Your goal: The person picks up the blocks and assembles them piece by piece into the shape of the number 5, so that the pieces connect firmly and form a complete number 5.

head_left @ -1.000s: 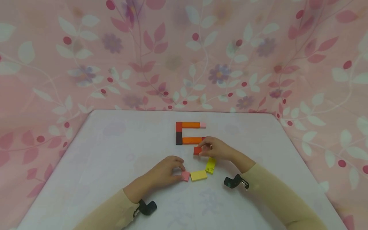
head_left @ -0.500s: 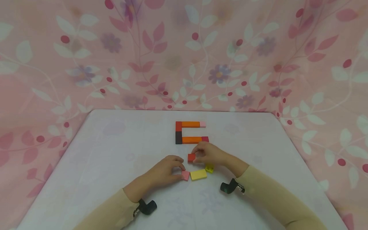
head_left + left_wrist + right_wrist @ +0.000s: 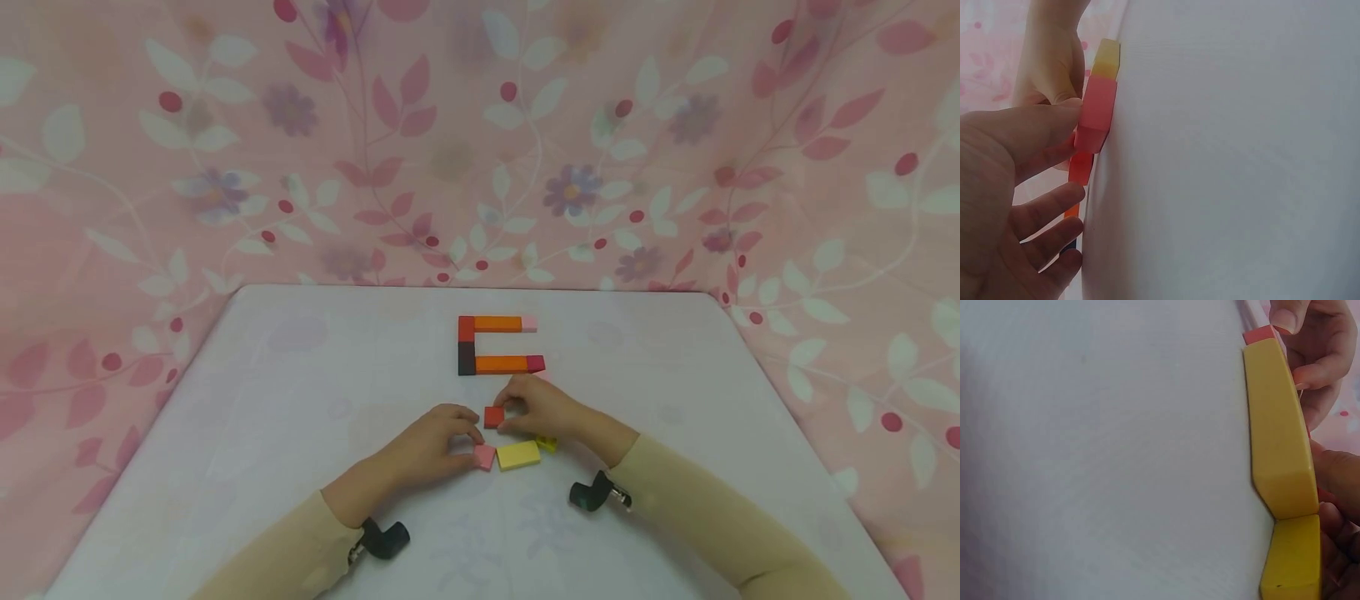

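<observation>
Thumb and fingers of my left hand [image 3: 427, 450] pinch a small pink block [image 3: 485, 457] lying on the white table; the left wrist view shows this pink block [image 3: 1097, 106] up close. A flat pale yellow block [image 3: 518, 455] sits just right of it. Beyond that, a bright yellow block [image 3: 547, 443] is mostly hidden under my right hand [image 3: 546, 407], but its end shows as a yellow block [image 3: 1294, 556] in the right wrist view. My right hand grips a red block [image 3: 493, 417] by its right side, behind the pink and pale yellow ones.
Farther back, several blocks form a bracket open to the right: red [image 3: 466, 328] and black blocks [image 3: 467, 359] upright, two orange bars [image 3: 498, 324], with pink ends. A light pink block [image 3: 542, 377] peeks out behind my right hand. Floral cloth [image 3: 480, 167] hangs behind the table.
My right hand has carried the red block left and toward me, from near the lower orange bar to just behind the pink block. The left hand has stayed in place on the pink block.
</observation>
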`<state>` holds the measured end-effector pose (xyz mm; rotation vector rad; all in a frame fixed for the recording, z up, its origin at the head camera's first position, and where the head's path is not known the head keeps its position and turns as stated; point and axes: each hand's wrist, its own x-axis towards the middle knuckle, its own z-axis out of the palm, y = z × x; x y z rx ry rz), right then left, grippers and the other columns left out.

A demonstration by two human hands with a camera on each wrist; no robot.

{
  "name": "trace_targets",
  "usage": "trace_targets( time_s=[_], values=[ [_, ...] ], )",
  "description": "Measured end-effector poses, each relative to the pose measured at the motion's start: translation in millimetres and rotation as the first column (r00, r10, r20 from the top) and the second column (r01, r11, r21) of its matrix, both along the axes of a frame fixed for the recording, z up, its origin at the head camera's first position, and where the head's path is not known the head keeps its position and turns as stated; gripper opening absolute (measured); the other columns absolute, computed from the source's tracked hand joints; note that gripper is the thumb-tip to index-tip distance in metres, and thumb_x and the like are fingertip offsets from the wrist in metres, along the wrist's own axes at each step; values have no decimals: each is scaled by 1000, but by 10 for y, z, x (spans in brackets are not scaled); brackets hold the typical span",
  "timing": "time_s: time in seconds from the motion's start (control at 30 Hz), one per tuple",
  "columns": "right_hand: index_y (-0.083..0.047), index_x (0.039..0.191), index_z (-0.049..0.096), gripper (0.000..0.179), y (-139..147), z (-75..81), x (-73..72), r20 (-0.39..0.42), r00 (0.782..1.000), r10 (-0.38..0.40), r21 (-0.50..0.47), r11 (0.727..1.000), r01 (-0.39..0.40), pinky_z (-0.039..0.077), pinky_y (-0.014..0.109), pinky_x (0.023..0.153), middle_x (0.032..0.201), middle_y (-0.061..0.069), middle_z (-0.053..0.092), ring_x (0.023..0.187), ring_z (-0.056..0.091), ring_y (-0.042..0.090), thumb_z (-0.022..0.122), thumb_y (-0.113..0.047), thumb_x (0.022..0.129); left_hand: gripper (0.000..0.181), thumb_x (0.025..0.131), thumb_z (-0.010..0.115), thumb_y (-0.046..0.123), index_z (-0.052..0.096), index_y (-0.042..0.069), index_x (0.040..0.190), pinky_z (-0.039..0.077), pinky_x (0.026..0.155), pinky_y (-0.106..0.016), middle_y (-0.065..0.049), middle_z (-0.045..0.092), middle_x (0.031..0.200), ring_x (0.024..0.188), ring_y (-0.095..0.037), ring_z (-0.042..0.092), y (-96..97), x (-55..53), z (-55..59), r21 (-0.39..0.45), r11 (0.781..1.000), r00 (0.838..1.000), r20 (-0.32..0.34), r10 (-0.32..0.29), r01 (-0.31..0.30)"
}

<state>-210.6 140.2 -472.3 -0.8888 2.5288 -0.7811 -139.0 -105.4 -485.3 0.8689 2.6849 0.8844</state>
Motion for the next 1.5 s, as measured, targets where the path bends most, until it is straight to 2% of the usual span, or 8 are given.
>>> trace_targets(
  time_s=[0.13,0.73,1.03,1.33,1.5],
  values=[
    [-25,113,73,31,-12,-7,3,-22,1000,4,20,1000,-3,51,25,86,99,-17,61,95,53,5,82,-35,84,15,91,74,32,74,28,105,40,112,-44,2,59,134,133,-21,46,-4,-4,-13,7,1000,1000,3,1,-1],
    [-22,115,73,33,-22,-2,25,-21,1000,6,17,1000,-6,51,26,88,99,-14,62,95,53,6,82,-31,85,17,91,74,32,74,27,106,41,111,-44,2,59,134,133,-21,46,-2,5,-3,11,1000,1000,21,6,-6],
    [-24,117,73,34,0,46,47,-8,1000,-26,12,1000,26,52,26,84,100,-13,62,96,55,8,81,-33,85,17,91,74,32,74,27,107,42,110,-44,1,59,134,132,-21,46,3,17,13,3,1000,1000,17,9,-9],
    [-22,114,74,29,73,131,71,-15,999,-30,8,1000,30,52,26,85,101,-11,62,97,56,8,80,-31,87,16,90,74,33,74,28,106,41,111,-44,2,59,134,133,-21,46,3,15,-10,-3,1000,1000,9,9,-9],
    [-24,111,74,26,168,122,71,-4,998,-62,-5,998,62,53,25,81,98,-13,61,93,56,8,80,-31,86,18,90,74,35,74,29,107,41,111,-43,3,59,135,133,-20,46,3,8,-15,-10,1000,1000,9,9,-9]
  ],
)
